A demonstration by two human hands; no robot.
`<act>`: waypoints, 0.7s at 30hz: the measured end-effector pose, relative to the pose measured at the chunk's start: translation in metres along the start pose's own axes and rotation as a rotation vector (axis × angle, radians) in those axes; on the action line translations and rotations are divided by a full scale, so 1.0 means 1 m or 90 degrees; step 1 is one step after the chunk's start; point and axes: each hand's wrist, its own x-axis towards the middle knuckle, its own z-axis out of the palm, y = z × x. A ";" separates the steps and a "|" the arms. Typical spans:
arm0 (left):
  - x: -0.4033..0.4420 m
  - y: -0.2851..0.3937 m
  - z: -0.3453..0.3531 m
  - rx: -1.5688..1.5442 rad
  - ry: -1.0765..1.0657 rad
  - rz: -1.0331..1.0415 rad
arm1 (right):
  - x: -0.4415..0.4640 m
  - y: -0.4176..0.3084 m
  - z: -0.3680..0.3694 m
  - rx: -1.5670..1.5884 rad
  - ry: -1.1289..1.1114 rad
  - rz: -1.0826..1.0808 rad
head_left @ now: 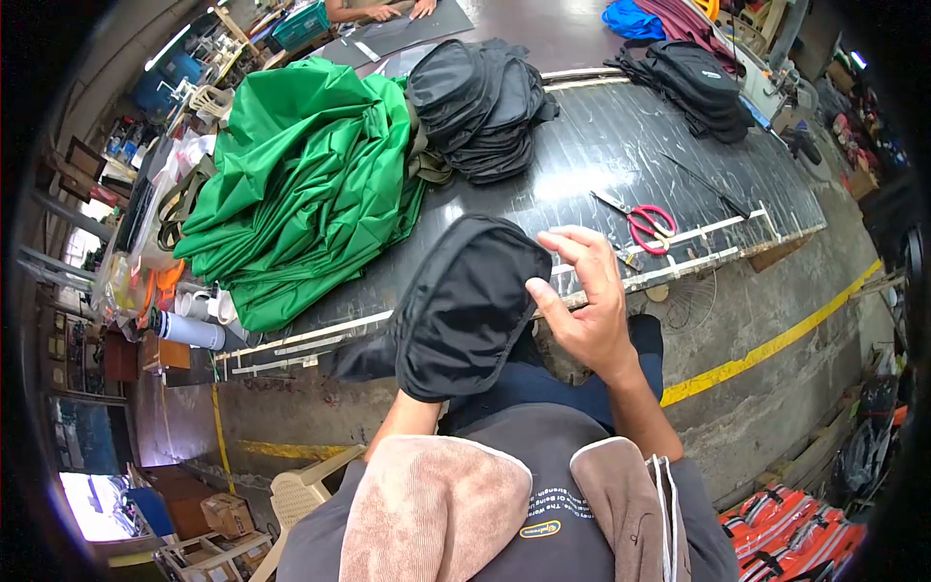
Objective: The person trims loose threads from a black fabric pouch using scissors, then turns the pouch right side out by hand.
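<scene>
A black fabric pouch (465,310) with a rounded outline and piped edge is held up in front of my body, by the table's near edge. My left hand is behind or inside it; only the wrist (412,415) shows below, and the fingers are hidden. At the pouch's right edge is my right hand (590,303), its fingers apart and thumb stretched toward the fabric. Whether the fingertips touch the pouch is unclear. Red-handled scissors (644,223) lie on the table to the right of the pouch.
On the dark table (592,126) are a heap of green fabric (301,184), a stack of black pouches (477,107) and another black pile (690,87). A thin dark tool (713,186) lies near the scissors. A co-worker's hands (402,10) rest on dark material across the table.
</scene>
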 end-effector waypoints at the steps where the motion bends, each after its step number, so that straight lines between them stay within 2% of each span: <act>1: -0.001 0.000 0.002 -0.021 -0.002 -0.002 | 0.002 -0.001 -0.001 -0.022 -0.001 -0.005; 8: -0.018 0.034 0.053 -0.223 0.029 -0.071 | -0.002 0.024 0.024 -0.059 -0.037 0.102; 10: -0.017 0.048 0.064 -0.284 0.035 -0.097 | -0.014 0.028 0.031 -0.030 0.016 0.174; 12: -0.026 0.055 0.063 -0.336 0.027 -0.130 | -0.029 0.045 0.041 -0.015 0.027 0.168; 14: -0.038 0.054 0.056 -0.370 0.021 -0.167 | -0.035 0.043 0.045 0.087 0.040 0.267; 21: -0.088 0.041 0.032 -0.464 0.020 -0.327 | -0.035 0.037 0.048 0.178 -0.083 0.259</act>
